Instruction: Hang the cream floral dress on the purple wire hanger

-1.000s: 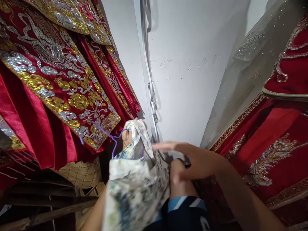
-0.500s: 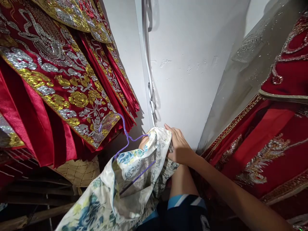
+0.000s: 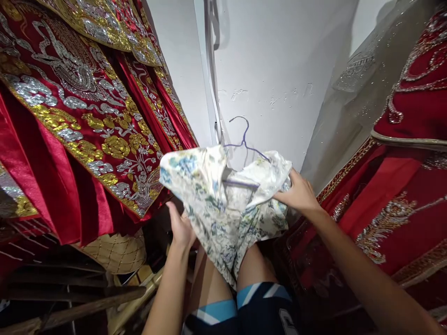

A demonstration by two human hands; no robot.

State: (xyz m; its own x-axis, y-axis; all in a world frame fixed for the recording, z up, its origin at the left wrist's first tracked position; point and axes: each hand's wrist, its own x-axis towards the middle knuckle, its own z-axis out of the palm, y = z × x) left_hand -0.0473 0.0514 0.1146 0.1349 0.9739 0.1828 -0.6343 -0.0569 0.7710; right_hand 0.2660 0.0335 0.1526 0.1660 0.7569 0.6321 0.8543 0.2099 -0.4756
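A white floral garment [image 3: 213, 218] with blue and green print hangs over a purple clothes hanger [image 3: 243, 142] in front of my legs. The hanger's hook points up, and its bar shows through the open neckline. At the garment's right shoulder, my right hand [image 3: 299, 193] is closed on the cloth, thumb in front. My left hand [image 3: 180, 227] is at the garment's left edge, below the sleeve, thumb stretched out and apart. Its other fingers are partly hidden behind the cloth.
Red costumes [image 3: 115, 144] with gold and silver embroidery hang on the left, and another beaded red garment [image 3: 401, 186] on the right. Ahead stands a white wall [image 3: 268, 60] with a narrow strip down it. Wooden bars [image 3: 80, 307] lie low on the left.
The garment has turned upright and spread out facing me, with the hanger now inside both shoulders. My left hand has come out from behind it to the left; my right hand has moved right.
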